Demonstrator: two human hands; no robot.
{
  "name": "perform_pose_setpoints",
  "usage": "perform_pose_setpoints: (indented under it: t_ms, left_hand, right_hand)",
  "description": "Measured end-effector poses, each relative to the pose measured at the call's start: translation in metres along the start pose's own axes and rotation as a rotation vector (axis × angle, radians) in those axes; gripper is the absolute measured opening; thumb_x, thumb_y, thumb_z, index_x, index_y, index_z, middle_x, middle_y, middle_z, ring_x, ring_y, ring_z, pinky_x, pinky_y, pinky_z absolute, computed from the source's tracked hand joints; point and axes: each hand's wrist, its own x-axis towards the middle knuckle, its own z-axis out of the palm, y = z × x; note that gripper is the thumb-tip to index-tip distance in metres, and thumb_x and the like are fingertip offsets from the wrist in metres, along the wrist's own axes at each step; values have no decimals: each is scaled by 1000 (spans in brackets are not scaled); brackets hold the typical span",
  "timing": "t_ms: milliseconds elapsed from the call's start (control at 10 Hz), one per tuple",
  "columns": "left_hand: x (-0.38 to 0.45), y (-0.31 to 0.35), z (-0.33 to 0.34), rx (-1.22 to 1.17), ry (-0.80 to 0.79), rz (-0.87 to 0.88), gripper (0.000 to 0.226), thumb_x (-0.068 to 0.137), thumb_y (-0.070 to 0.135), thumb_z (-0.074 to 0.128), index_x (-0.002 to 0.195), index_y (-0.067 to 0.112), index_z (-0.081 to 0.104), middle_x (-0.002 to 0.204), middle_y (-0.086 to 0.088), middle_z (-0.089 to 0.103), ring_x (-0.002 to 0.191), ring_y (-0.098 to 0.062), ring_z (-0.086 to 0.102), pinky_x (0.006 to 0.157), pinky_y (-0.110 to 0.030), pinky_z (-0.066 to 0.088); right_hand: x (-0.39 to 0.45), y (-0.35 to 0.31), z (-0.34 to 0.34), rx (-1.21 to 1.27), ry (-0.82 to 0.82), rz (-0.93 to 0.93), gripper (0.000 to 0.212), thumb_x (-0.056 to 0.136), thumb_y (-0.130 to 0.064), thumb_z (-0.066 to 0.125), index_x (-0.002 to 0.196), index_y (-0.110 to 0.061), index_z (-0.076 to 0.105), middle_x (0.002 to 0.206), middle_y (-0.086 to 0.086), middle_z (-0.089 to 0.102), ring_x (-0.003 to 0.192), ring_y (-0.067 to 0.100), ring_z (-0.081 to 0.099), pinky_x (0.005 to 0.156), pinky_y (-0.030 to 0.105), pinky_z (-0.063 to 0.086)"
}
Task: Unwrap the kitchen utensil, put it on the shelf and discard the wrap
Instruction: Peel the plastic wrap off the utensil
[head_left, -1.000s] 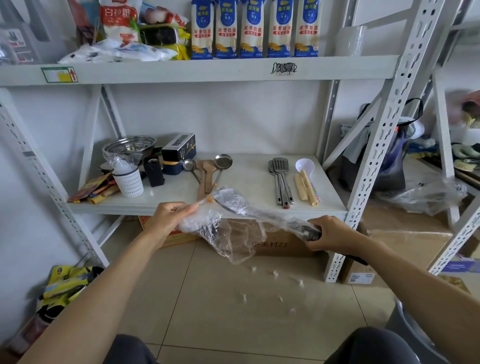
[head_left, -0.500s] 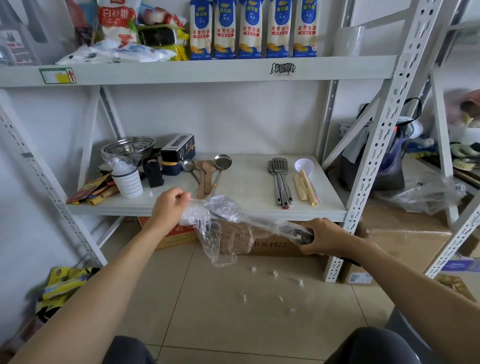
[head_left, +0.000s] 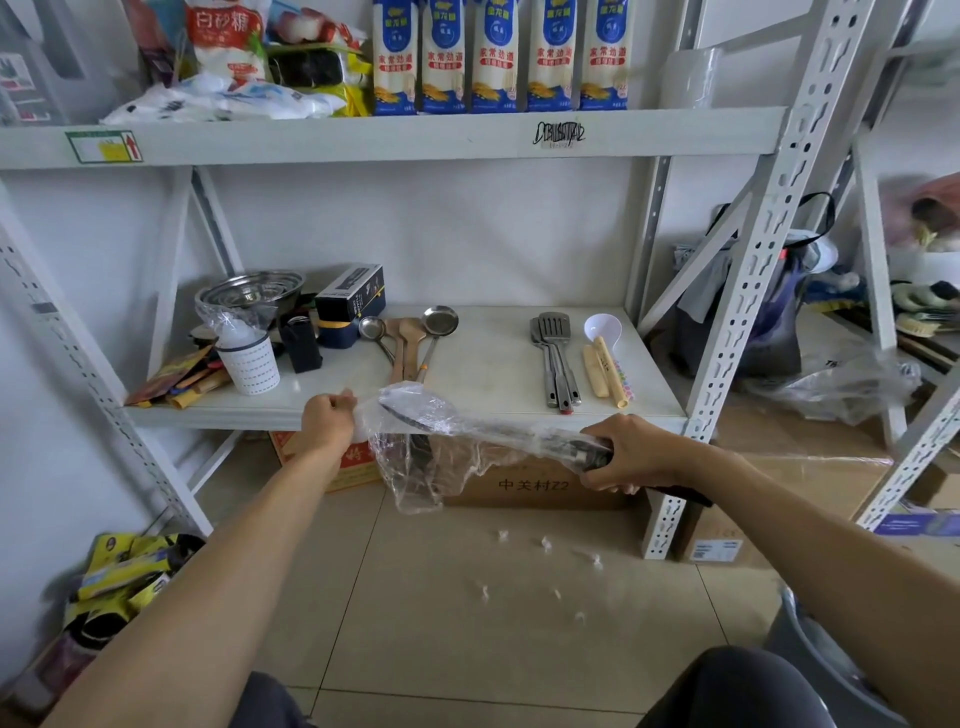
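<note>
A long dark kitchen utensil (head_left: 498, 431) lies level in front of the lower shelf (head_left: 488, 374), still covered in clear plastic wrap (head_left: 426, 467). My right hand (head_left: 628, 452) grips its handle end. My left hand (head_left: 327, 421) pinches the wrap at the utensil's head end, and a loose sheet of the wrap hangs down below the head. The shape of the head is blurred by the plastic.
On the shelf lie ladles and wooden spoons (head_left: 410, 338), metal spatulas (head_left: 556, 358), a white scoop (head_left: 602, 327), a white cup (head_left: 248, 358), steel bowls (head_left: 249, 291) and a dark box (head_left: 350, 304). Cardboard boxes (head_left: 535, 483) stand beneath. A grey bin (head_left: 831, 670) is at lower right.
My left hand has pulled the wrap leftward and a little up, from below the shelf edge to level with it. The loose plastic has shifted and now hangs under the head. My right hand keeps its grip.
</note>
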Motion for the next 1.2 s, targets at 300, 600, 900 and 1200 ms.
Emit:
perform_pose_setpoints:
  t_ms: [300, 600, 900, 1200]
  left_hand:
    - [-2, -4, -47, -202, -632, 116, 42, 81, 46, 65, 110, 16, 72, 105, -9, 75, 90, -26, 73, 66, -31, 59]
    - [4, 3, -38, -348, -360, 64, 11, 79, 35, 72, 77, 25, 77, 78, 0, 76, 64, -15, 71, 54, -29, 56]
    - [5, 3, -17, -206, -36, -42, 11, 86, 22, 64, 78, 25, 71, 109, -9, 70, 85, -19, 61, 67, -26, 47]
    - [-47, 36, -2, -260, -361, -293, 45, 99, -9, 35, 143, -11, 26, 83, 2, 46, 29, 6, 51, 29, -7, 35]
  right_hand:
    - [-5, 8, -8, 57, -36, 25, 13, 79, -18, 76, 87, -15, 65, 67, 6, 70, 53, 12, 63, 55, 26, 55]
    - [-3, -3, -3, 68, -74, 22, 12, 76, -18, 73, 83, -13, 65, 64, 6, 68, 52, 14, 61, 54, 24, 53]
    - [-11, -24, -14, 104, -87, -55, 10, 80, -14, 73, 82, -11, 64, 61, 5, 67, 51, 15, 60, 52, 25, 52]
    - [-5, -27, -2, -183, 6, -165, 21, 73, -26, 76, 82, -11, 65, 74, 10, 70, 66, 29, 66, 60, 38, 57]
